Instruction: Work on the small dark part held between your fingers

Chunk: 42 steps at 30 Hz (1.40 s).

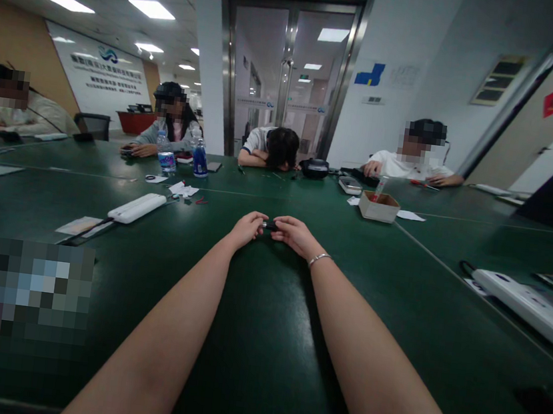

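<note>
Both hands pinch one small dark part (270, 225) between them, left hand (248, 228) and right hand (294, 234) each in a narrow grip. Wrists rest on the bench (260, 339), likely for steadiness.

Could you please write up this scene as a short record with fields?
Setting: a large green table in an office, with glass doors behind.
Left hand: pinching one end of a small dark object.
Right hand: pinching the other end; a bracelet on the wrist.
Nearby: a white power strip to the left, a small cardboard box to the right, two water bottles farther back.
Others: four people sit at the far side; one rests the head on the table.
</note>
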Tool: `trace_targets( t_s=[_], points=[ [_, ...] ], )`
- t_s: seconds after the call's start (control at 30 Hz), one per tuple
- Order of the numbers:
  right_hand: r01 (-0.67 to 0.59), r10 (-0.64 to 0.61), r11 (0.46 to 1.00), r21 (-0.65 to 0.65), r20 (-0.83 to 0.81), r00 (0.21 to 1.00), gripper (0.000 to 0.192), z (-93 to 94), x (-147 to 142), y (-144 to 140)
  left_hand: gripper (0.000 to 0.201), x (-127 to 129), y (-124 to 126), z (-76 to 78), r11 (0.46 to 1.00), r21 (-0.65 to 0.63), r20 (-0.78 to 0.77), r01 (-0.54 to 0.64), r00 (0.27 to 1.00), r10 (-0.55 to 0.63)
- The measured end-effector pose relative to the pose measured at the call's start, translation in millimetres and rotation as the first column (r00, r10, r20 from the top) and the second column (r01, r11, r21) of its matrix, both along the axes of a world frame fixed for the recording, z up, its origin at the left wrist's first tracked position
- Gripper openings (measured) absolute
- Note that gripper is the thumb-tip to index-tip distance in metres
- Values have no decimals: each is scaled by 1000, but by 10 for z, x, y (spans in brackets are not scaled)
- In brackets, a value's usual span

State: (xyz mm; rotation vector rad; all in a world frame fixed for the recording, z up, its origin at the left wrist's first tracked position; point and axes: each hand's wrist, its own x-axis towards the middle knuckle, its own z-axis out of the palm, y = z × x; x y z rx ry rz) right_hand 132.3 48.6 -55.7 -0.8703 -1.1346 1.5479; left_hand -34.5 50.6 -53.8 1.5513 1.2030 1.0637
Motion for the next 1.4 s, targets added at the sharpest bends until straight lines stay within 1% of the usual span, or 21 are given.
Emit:
trace_targets(
  t_s=[0.1,0.2,0.3,0.43,0.57,0.73,0.9,1.07,1.27,1.4],
  points=[
    [3,-3,1000,-6,3,1000,12,5,-1,-2,24,0,-5,5,1000,-9,1,-15,1000,15],
    [6,-6,1000,-11,7,1000,12,15,-2,-11,26,-6,-12,9,1000,12,-15,-10,1000,11],
    [3,-3,1000,-13,10,1000,12,20,-1,-16,23,-14,-15,10,1000,9,-15,-19,1000,19],
    [-5,6,1000,-12,23,1000,10,21,5,-17,25,-15,-16,7,1000,20,-15,10,1000,-10],
    [-10,10,1000,-7,13,1000,11,26,10,-25,23,-8,-15,6,1000,10,-25,-15,1000,16],
    [-7,7,1000,-8,3,1000,9,29,8,-28,24,-13,-10,0,999,34,-35,6,999,-5],
    [0,0,1000,-14,7,1000,10,25,1,-18,25,-4,-22,2,1000,28,-18,14,1000,-14],
    [1,-1,1000,-17,8,1000,12,30,-1,-26,25,7,-22,3,1000,10,-23,-15,1000,15],
    [-10,10,1000,-8,0,1000,11,31,0,-30,25,-5,-4,-14,1000,23,-34,-11,999,12],
    [-10,10,1000,-16,-2,1000,12,27,2,-22,27,-19,18,-39,999,39,-54,16,998,-13]
  ],
)
